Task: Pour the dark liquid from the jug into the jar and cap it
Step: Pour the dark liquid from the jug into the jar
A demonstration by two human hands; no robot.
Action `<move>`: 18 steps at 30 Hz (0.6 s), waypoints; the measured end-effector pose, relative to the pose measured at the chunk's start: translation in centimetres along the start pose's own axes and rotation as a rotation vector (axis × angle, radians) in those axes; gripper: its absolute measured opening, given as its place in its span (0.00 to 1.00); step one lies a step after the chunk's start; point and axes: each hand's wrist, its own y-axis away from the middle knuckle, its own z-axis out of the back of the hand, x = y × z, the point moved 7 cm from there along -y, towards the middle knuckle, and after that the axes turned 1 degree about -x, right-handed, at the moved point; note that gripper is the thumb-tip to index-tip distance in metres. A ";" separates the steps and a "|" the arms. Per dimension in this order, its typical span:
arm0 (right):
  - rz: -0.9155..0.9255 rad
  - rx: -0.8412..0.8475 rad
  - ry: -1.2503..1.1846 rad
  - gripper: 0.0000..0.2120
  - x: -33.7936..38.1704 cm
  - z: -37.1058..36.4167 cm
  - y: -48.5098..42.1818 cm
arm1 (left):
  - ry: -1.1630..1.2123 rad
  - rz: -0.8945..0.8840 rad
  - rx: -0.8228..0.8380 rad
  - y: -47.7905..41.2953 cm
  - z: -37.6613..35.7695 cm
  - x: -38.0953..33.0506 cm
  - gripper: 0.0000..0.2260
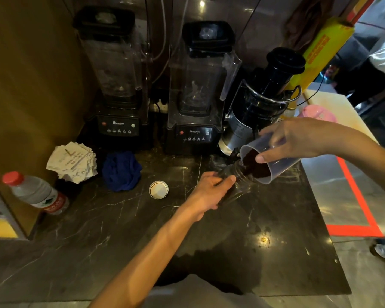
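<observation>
A clear plastic jug (273, 165) is tipped steeply to the left, and dark liquid (255, 166) lies at its lip. My right hand (296, 138) grips the jug from above. The lip meets the threaded mouth of a clear jar (238, 181), which leans toward the jug on the dark marble counter (142, 230). My left hand (211, 190) holds the jar around its body. The jar's white cap (158, 189) lies on the counter, a little left of my left hand.
Two black blenders (118, 85) (198, 90) and a juicer (260, 101) stand along the back wall. A blue cloth (121, 171), a stack of receipts (72, 162) and a water bottle (35, 192) lie at the left. A steel surface with orange tape (351, 210) adjoins the counter's right edge.
</observation>
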 end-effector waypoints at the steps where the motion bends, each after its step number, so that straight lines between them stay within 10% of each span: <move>1: 0.006 -0.002 0.001 0.29 0.0 0.0 0.0 | -0.004 -0.003 -0.002 0.0 0.0 0.0 0.15; 18: 0.025 -0.008 -0.003 0.30 -0.3 -0.5 0.6 | 0.004 0.001 0.021 -0.3 -0.5 0.2 0.20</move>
